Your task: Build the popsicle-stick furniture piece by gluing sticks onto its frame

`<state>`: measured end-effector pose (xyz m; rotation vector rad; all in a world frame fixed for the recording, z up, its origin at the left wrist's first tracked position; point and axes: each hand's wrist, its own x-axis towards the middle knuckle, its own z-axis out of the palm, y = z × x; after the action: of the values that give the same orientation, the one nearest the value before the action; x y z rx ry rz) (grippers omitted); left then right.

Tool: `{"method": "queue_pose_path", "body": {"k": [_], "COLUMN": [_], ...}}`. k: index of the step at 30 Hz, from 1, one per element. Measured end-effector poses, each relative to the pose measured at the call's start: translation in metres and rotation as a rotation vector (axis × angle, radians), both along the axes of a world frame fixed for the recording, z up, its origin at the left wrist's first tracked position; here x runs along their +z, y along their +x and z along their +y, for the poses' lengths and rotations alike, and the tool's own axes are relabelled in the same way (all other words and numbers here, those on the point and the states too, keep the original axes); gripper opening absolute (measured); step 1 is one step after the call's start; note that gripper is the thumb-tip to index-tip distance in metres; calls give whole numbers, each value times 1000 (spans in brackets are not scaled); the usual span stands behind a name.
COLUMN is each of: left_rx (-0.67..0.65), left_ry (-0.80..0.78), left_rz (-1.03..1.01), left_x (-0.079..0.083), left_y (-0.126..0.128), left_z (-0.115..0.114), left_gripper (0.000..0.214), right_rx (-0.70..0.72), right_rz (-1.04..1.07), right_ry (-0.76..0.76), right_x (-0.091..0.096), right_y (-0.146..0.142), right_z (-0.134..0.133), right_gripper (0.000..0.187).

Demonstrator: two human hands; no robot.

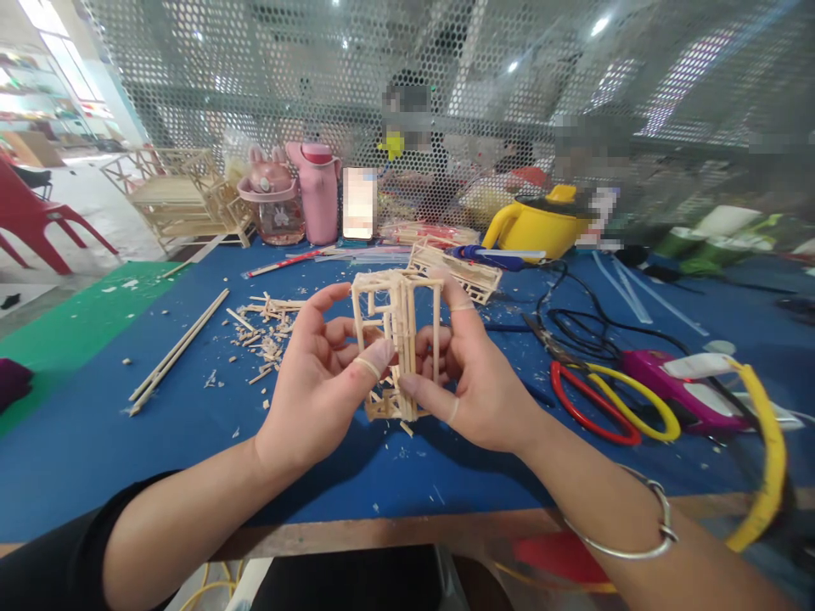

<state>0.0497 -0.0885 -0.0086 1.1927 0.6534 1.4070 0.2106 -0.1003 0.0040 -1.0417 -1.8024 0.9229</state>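
Between both hands I hold a small wooden stick frame (406,339) upright, just above the blue table. My left hand (331,365) grips its left side, with the thumb on the front and fingers behind. From the right, my right hand (471,365) closes round the other side, thumb low on the central sticks. Pale bands circle several of my fingers and thumbs. Strands of what looks like glue cling to the frame's top. Loose short stick pieces (264,335) lie left of my left hand, and another small stick frame (458,270) rests behind my right hand.
Two long sticks (182,350) lie at left. Scissors with red and yellow handles (595,403) and a purple-and-white glue gun (688,390) sit at right among black cables. Behind stand a pink bottle (318,195), a lit phone (359,204), a yellow pot (541,225) and a mesh screen (306,76).
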Motion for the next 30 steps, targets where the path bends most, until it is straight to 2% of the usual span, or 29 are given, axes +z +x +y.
{"method": "queue_pose_path", "body": {"k": [6,14,24,30], "left_rx": [47,-6,19,-30], "left_ry": [10,24,27,20], "left_rz": [25,-20,10,23], "left_x": [0,0,2,0], "left_y": [3,-1,-1,-3], "left_z": [1,-3,-1,-1], "left_gripper": [53,45,43,56], "right_rx": [-4,4,17,37], "right_rz": [11,24,38,62], "right_ry": [-14,-35,41,71], "right_x": [0,-2,-7,-8], "right_y": [0,2,3,5], "right_z": [0,1,4,6], "right_gripper": [96,96,96,95]}}
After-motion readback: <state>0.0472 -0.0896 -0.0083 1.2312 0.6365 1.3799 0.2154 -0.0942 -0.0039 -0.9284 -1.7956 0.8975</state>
